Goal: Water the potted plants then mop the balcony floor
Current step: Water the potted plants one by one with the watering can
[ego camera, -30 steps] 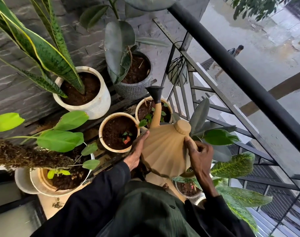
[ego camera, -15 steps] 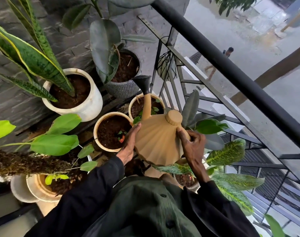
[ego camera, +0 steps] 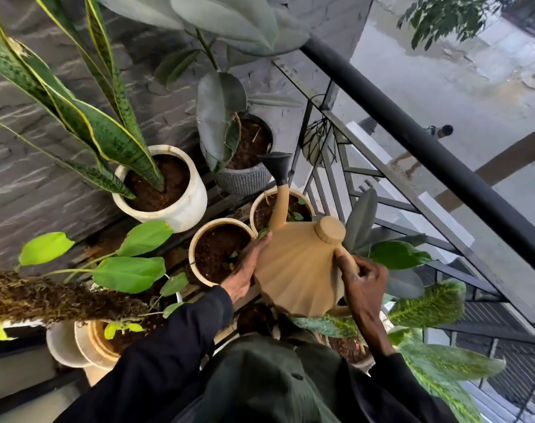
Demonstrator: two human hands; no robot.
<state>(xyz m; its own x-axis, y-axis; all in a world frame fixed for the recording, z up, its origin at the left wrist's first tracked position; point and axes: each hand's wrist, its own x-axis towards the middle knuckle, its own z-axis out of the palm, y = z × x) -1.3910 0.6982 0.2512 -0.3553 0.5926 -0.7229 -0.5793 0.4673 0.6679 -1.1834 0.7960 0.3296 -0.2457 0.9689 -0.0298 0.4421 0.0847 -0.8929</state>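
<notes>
Tan ribbed can (ego camera: 296, 270) held up, two-handed.
Round cap, black rose (ego camera: 275, 166) at 12 over pot (ego camera: 254, 206); left hand (ego camera: 245, 271) flat-fingered against its 9, right hand (ego camera: 364, 279) curled, gripping it at 3.

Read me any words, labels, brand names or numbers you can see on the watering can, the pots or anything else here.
There is no readable text anywhere in this view. The tan watering can, the white pot, the grey ribbed pot and the black railing show plain surfaces with no label, brand or number.
</notes>
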